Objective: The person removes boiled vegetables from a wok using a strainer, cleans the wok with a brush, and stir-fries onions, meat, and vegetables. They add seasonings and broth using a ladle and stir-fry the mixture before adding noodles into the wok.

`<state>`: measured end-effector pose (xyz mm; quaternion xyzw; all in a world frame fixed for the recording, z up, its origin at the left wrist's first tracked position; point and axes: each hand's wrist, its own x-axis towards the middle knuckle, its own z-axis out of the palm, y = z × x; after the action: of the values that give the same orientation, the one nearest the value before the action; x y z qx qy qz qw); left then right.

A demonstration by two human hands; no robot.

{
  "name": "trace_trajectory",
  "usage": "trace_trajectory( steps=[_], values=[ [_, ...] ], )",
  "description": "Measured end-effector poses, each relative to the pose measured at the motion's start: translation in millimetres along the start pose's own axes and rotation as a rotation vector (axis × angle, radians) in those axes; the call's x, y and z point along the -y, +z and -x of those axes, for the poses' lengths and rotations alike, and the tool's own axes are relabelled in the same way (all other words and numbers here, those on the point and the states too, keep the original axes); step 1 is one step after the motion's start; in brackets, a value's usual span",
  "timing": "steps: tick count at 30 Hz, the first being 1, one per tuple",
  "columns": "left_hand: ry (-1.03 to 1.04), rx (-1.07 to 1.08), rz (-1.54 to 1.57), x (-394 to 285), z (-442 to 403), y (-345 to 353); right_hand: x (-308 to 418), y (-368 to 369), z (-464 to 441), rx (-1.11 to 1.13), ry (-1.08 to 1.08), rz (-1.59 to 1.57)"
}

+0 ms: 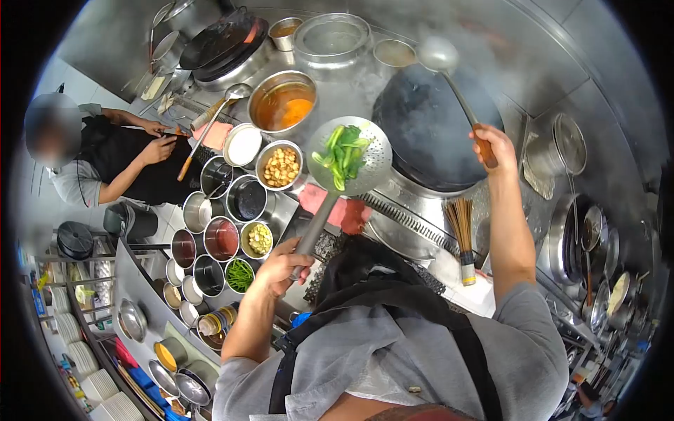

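Note:
My left hand (286,265) is closed round the grey handle of a perforated strainer (375,168). Green leafy vegetables (342,156) lie in the strainer's bowl, which is held left of a large dark wok (432,133). Steam rises over the wok and blurs its inside. My right hand (493,148) grips the wooden handle of a ladle (438,53). The ladle's metal bowl is raised near the far rim of the wok. A metal pot of orange-brown liquid (282,103) stands just beyond the strainer.
Several metal containers of ingredients (222,237) crowd the left side. A bamboo brush (461,238) leans at the counter's front edge. At far left stands another person (116,154) with both hands near the counter. Pans and strainers (590,238) hang or lie at right.

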<state>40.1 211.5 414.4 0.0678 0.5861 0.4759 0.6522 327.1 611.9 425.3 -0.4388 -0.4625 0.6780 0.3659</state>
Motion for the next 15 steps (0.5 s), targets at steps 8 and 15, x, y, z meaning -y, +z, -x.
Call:
trace_trajectory(
  steps=[8, 15],
  values=[
    [0.124, -0.069, -0.064, -83.2, 29.1, 20.3, -61.4, -123.7, 66.1, -0.093, 0.023, 0.315],
    [0.219, 0.145, 0.033, -234.6, -176.9, -17.2, -88.5, -104.0, 120.7, -0.225, 0.019, 0.430]
  ],
)
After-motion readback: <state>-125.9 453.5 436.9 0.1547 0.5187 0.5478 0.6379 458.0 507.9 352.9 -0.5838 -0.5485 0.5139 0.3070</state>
